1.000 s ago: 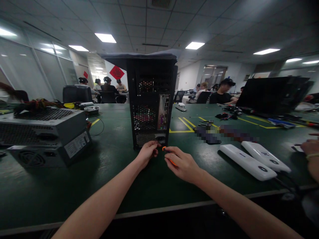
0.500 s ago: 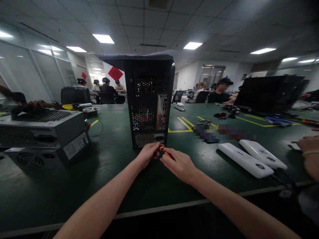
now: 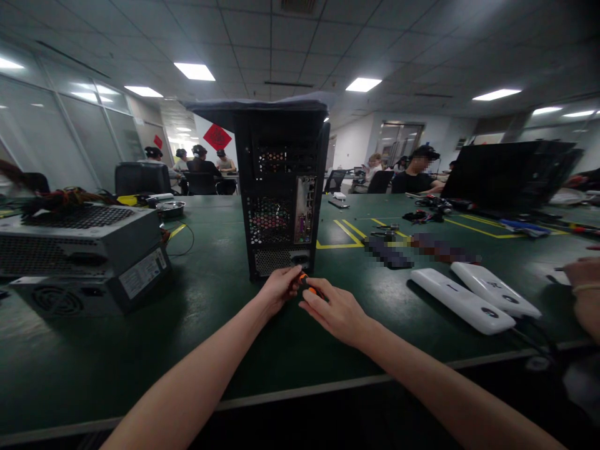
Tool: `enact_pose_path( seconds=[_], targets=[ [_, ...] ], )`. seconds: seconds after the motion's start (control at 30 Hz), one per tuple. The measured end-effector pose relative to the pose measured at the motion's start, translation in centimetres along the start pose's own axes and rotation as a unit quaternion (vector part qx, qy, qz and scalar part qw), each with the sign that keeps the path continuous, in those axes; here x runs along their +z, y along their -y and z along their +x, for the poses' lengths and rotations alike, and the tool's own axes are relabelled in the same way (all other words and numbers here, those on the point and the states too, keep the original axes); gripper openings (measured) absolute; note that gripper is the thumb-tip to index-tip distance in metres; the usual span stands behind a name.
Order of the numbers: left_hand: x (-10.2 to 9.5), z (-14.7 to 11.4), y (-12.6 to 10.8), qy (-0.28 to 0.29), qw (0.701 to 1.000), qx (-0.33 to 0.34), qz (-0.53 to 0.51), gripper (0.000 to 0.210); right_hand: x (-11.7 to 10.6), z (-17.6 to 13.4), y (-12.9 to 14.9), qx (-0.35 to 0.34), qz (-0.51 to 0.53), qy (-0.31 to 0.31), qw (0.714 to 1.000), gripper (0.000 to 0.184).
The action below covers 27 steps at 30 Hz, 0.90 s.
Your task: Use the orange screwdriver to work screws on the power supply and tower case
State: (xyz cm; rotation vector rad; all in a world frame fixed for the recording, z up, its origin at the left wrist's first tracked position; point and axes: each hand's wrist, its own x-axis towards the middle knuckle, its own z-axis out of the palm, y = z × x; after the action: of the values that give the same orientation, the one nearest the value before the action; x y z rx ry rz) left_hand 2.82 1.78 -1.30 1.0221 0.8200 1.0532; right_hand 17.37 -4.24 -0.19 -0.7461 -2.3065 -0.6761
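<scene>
A black computer case point(image 3: 285, 187) stands upright with its rear side towards me, showing ports, mesh and a power supply point(image 3: 272, 261) at the bottom. My right hand point(image 3: 340, 312) is closed with thumb and fingers around the orange and black handle of a screwdriver point(image 3: 304, 279). Beside it, my left hand point(image 3: 276, 290) pinches at the front end of the screwdriver, close to the case's lower right corner. The screwdriver's tip is hidden by the left fingers and cannot be made out.
Two stacked power supplies point(image 3: 84, 250) with bundled cables lie at left, near a metal bowl point(image 3: 172, 209). Two white handheld devices point(image 3: 462, 300) lie at right. Another person's hand point(image 3: 584, 275) is at the right edge. A black case point(image 3: 497, 175) stands further back.
The screwdriver handle has turned in my right fingers, so its orange and black parts show differently. Both hands stay almost in place.
</scene>
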Motion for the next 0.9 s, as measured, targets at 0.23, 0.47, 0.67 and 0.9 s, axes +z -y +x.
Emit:
enact_pose_path(
  seconds=[0.23,0.47,0.67,0.9],
  targets=[
    [0.13,0.24,0.61,-0.037,0.999,0.028,0.013,0.030,0.02,-0.13,0.17,0.024,0.040,0.023,0.999,0.022],
    [0.03,0.10,0.44,0.037,0.998,0.001,-0.059,0.028,0.02,-0.19,-0.23,0.056,0.021,-0.011,0.998,0.018],
    [-0.27,0.11,0.17,0.042,0.997,-0.016,-0.067,0.025,0.03,0.02,0.23,0.000,-0.005,-0.014,1.000,0.025],
    [0.05,0.16,0.07,-0.024,0.996,-0.050,-0.065,0.016,0.62,0.00,0.13,-0.036,-0.040,-0.007,0.999,0.018]
  ],
)
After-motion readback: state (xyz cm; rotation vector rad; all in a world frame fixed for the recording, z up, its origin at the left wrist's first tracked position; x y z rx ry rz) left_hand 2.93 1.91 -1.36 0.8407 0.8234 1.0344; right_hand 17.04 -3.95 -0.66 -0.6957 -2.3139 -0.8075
